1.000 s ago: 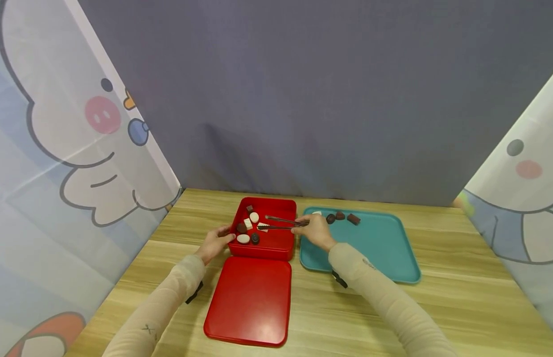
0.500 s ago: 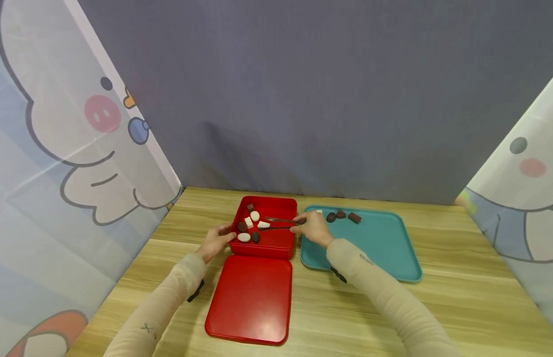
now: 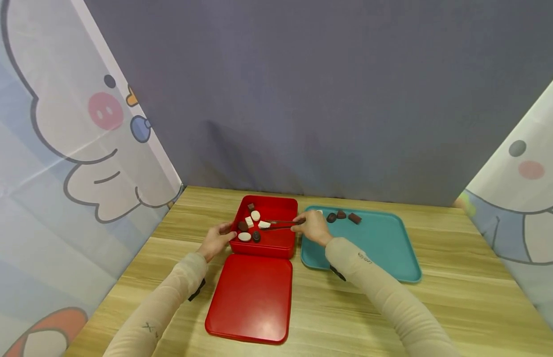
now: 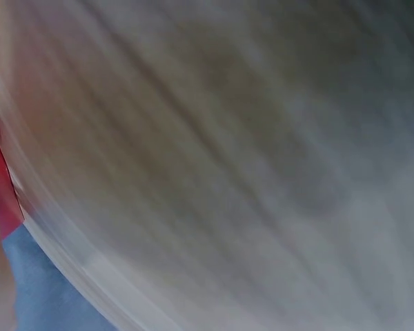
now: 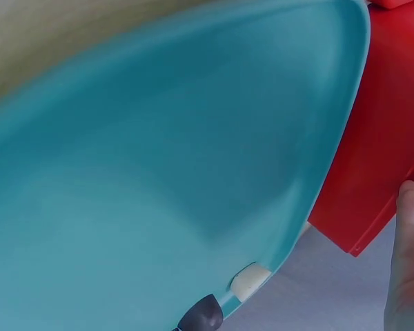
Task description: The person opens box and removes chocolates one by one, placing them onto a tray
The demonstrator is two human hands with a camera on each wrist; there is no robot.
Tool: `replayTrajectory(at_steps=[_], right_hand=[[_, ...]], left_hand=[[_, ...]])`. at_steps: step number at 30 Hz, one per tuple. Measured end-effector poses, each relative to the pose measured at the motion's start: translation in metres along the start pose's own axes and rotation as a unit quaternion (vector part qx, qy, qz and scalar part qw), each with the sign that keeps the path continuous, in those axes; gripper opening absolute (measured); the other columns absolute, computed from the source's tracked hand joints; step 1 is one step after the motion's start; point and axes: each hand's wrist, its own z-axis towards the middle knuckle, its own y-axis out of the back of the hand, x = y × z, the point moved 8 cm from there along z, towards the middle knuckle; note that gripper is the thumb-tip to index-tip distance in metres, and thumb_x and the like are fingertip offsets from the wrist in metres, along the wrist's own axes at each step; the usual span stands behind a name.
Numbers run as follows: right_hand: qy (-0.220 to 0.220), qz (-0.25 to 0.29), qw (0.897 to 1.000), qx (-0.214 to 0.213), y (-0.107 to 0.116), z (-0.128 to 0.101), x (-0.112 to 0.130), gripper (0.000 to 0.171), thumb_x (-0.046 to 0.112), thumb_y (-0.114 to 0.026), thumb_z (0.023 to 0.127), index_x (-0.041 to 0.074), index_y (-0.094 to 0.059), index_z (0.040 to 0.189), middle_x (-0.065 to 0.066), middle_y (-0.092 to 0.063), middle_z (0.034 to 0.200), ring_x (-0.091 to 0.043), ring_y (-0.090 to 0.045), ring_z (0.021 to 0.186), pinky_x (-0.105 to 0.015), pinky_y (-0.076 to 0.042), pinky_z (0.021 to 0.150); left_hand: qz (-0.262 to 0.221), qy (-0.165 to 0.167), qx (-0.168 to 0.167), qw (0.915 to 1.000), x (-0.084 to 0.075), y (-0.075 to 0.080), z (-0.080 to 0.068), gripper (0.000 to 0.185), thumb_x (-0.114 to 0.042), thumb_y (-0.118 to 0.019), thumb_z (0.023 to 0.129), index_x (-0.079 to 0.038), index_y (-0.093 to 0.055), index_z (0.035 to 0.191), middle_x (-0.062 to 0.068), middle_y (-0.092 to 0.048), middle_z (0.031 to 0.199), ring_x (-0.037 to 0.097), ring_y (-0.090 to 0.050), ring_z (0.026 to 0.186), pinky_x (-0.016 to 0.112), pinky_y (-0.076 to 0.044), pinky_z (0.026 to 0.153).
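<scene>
My left hand [image 3: 215, 241] grips the left side of an open red box [image 3: 278, 241], its thumb at the rim. From the box's right, my right hand [image 3: 315, 228] holds dark tongs [image 3: 281, 227] that reach over the rim. A white chocolate piece [image 3: 264, 225] lies at the tongs' tips, apparently between them. Around it in the box are several others, among them a white oval [image 3: 244, 237], a round white one [image 3: 255, 215] and a dark round one [image 3: 256, 236]. In the right wrist view, only one finger and a sliver of the tongs show.
A teal tray [image 3: 374, 248] stands right of the box, with a dark brown bar [image 3: 354, 218], a dark round piece [image 3: 331, 217] and others along its back edge. A red lid [image 3: 251, 297] lies in front of the box on the wooden table [image 3: 464, 297].
The two arms of the tongs have drawn closer together around the white piece in the box. My left hand stays at the box; the tray's pieces have not moved.
</scene>
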Motion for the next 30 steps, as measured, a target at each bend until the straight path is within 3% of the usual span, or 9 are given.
replayTrajectory(at_steps=[20,30], right_hand=[[0.005,-0.001,1.0,-0.026,0.0027,-0.004,0.0001,0.012,0.018,-0.075,0.076,0.013,-0.075,0.086,-0.001,-0.07,0.083,-0.015,-0.06,0.073,-0.023,-0.048,0.057],[0.012,0.014,1.0,-0.015,0.0002,-0.0034,-0.0015,0.013,0.018,-0.073,0.078,0.013,-0.074,0.089,-0.002,-0.07,0.088,-0.013,-0.059,0.07,-0.024,-0.049,0.056]], left_hand=[[0.007,-0.008,-0.012,0.9999,0.0036,-0.0002,0.0019,0.05,-0.009,-0.053,0.092,0.004,-0.038,0.137,0.024,-0.045,0.135,0.035,-0.045,0.123,0.044,-0.04,0.101],[0.013,-0.004,-0.011,0.9998,0.0041,0.0006,0.0025,0.049,-0.01,-0.053,0.092,0.001,-0.039,0.138,0.022,-0.046,0.135,0.034,-0.045,0.124,0.044,-0.039,0.101]])
